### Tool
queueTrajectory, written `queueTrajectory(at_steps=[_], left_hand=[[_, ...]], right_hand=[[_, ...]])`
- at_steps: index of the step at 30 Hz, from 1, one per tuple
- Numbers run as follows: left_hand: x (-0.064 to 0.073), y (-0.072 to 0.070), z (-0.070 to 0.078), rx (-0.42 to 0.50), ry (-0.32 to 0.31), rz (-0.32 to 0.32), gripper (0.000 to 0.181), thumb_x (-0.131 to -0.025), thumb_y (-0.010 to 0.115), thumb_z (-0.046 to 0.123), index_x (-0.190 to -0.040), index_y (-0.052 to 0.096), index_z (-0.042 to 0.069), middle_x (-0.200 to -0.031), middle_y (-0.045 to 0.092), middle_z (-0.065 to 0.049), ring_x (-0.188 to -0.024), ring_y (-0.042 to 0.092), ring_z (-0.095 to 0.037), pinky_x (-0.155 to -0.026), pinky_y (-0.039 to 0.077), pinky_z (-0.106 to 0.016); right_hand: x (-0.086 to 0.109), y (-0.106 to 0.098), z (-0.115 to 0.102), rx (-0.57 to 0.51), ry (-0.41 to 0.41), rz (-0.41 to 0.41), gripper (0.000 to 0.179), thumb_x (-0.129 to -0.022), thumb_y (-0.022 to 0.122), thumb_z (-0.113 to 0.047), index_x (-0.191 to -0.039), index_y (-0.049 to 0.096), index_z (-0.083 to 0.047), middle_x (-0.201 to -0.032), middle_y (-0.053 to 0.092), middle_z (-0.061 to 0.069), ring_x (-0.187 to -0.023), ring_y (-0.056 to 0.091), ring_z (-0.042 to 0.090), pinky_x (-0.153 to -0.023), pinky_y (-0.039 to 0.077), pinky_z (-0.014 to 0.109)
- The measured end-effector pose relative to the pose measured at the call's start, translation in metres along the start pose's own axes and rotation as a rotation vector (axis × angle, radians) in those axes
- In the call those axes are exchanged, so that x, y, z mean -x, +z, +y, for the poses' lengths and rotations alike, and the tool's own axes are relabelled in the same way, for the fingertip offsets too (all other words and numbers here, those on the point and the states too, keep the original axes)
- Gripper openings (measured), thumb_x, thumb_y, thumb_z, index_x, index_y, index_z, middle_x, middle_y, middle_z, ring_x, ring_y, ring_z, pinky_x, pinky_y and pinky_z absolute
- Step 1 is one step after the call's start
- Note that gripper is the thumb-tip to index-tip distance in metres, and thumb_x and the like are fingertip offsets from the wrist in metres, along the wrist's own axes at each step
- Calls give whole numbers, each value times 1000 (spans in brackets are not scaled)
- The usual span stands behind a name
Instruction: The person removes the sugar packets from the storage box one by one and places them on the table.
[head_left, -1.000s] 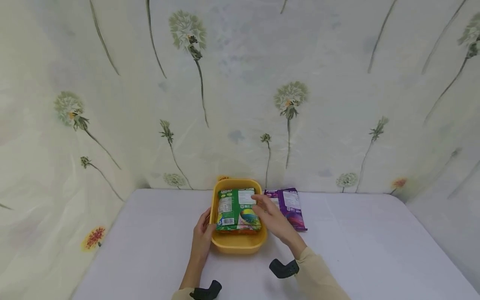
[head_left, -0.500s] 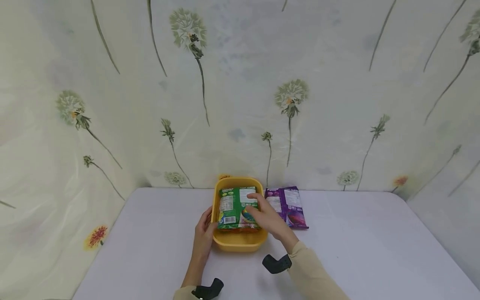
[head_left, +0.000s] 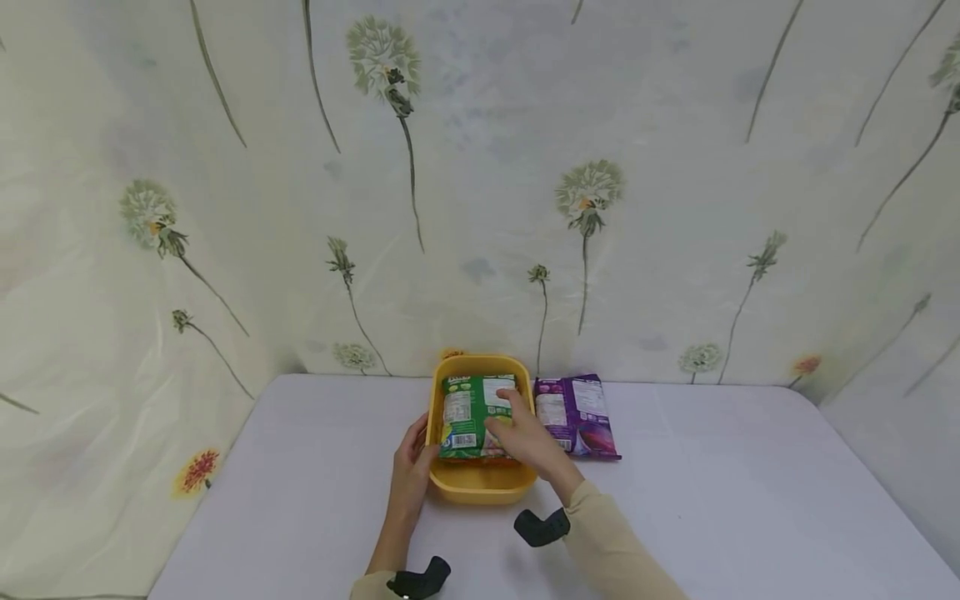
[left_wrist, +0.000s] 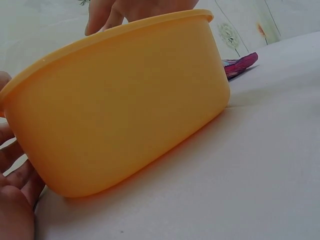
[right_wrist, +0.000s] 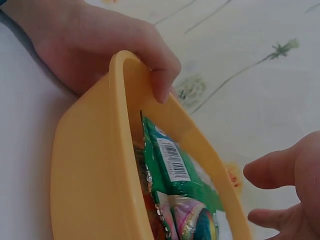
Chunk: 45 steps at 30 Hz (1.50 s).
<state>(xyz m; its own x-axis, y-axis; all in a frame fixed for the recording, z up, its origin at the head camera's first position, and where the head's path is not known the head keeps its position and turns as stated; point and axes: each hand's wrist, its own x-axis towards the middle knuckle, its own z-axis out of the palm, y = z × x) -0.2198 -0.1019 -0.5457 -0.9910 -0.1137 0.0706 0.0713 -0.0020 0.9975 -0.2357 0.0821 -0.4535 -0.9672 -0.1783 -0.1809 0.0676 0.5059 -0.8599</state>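
Observation:
A yellow plastic tub (head_left: 483, 492) stands on the table with a green printed packet (head_left: 459, 417) lying in it, barcode side up. My left hand (head_left: 412, 475) grips the tub's left side; in the right wrist view its thumb hooks over the rim. Over the packet's right half is my right hand (head_left: 527, 435), thumb and fingers spread; the right wrist view shows its fingertips (right_wrist: 260, 170) apart from the packet. Something orange-red (right_wrist: 156, 217) shows beneath the green packet, its kind hidden. A purple packet (head_left: 588, 412) lies on the table just right of the tub.
The white-covered table (head_left: 735, 483) extends to both sides of the tub. Directly behind it hangs a pale curtain (head_left: 480, 208) printed with dandelions. A dark camera mount (head_left: 542, 527) sits on the right wrist, another mount (head_left: 420, 577) on the left.
My right hand has moved left and slightly down over the green packet, uncovering more of the purple one. The left hand keeps its grip on the tub. The view has shifted slightly.

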Motion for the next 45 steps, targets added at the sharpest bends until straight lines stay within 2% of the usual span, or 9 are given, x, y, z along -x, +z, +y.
queueTrajectory(at_steps=[7,15,18,21,26,32,39,42,45], left_hand=[[-1,1,2,-6,-2,0,52,-91,50,6,-141,42,16,-146,43,-7,-135,42,-26,-110,37,-42],[12,1,37,-21,7,-20,52,-91,48,3,-142,39,6,-147,42,-14,-135,42,-30,-109,37,-42],[12,0,36,-17,0,-17,52,-91,48,4,-142,40,7,-146,43,-14,-134,44,-29,-109,38,-42],[11,-1,35,-11,-10,-15,52,-91,48,5,-142,40,8,-145,45,-13,-132,45,-28,-107,41,-39],[10,-2,34,-8,-16,-15,51,-92,47,5,-142,40,8,-144,46,-12,-132,46,-27,-105,43,-35],[11,-2,32,-10,-10,-9,51,-91,47,5,-142,40,7,-144,45,-13,-132,46,-28,-106,42,-37],[15,-1,30,-2,-17,-28,51,-91,48,5,-142,40,7,-144,45,-15,-133,45,-29,-106,42,-36],[15,0,31,-6,-22,-29,51,-92,47,6,-142,40,8,-144,45,-13,-132,45,-28,-106,42,-36],[16,0,32,-7,-16,-26,51,-91,47,4,-142,41,7,-144,45,-14,-132,46,-28,-107,42,-36]], right_hand=[[-8,5,3,43,-4,21,59,-94,52,-25,-146,28,-9,-147,37,20,-127,45,35,-108,32,60],[-14,8,2,84,-38,27,61,-94,53,-20,-146,27,-3,-147,34,23,-127,45,33,-109,34,55],[-15,11,2,104,-58,42,64,-93,54,-19,-146,24,-1,-146,35,25,-125,46,33,-108,36,54],[-16,13,2,105,-65,56,69,-91,55,-18,-147,19,1,-143,38,27,-114,51,30,-105,39,52],[-16,16,5,108,-46,73,75,-90,56,-20,-148,14,0,-140,41,27,-106,52,26,-103,42,48],[-15,17,7,77,-7,81,79,-88,58,-23,-149,11,-4,-134,49,27,-98,55,26,-99,44,49],[-10,15,13,35,31,87,83,-87,60,-25,-150,8,-7,-130,52,28,-102,58,29,-99,44,52],[-10,14,14,-18,26,88,86,-88,60,-23,-151,4,-7,-133,48,29,-112,55,34,-101,41,54],[-10,12,14,-66,19,89,82,-88,60,-22,-150,8,-8,-138,42,29,-120,49,37,-105,37,56]])
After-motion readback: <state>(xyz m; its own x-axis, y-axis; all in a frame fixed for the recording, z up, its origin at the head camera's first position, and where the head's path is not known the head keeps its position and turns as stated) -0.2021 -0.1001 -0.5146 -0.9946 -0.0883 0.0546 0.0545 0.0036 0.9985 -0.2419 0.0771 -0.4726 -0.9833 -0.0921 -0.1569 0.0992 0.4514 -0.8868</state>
